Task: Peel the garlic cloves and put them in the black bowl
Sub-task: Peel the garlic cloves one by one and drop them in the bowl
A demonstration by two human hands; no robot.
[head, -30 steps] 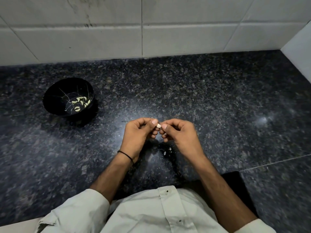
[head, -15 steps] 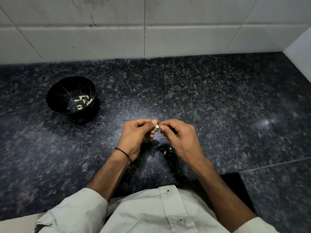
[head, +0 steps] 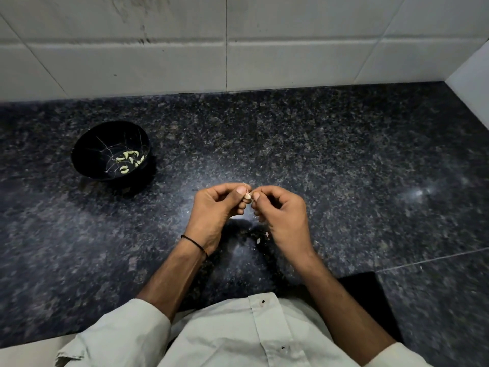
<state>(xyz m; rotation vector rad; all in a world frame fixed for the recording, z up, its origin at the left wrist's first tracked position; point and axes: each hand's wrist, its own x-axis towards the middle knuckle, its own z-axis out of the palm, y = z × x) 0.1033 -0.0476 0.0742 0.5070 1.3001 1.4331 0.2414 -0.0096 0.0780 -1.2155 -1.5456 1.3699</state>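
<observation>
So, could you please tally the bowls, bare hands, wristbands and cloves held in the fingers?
Round black bowl: 1
Bare hands: 2, left hand and right hand
Thin black wristband: 1
Pale garlic clove pinched by both hands: 1
Total: 5

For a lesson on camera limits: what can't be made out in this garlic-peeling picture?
In the head view:
garlic clove: mostly hidden between the left hand and right hand; remaining skin unclear.
peeled cloves in the black bowl: too small, bunched; no sure count.
pale bits on the counter: tiny, partly behind the right hand.
dark object by the right forearm: partly covered, unidentifiable.
</observation>
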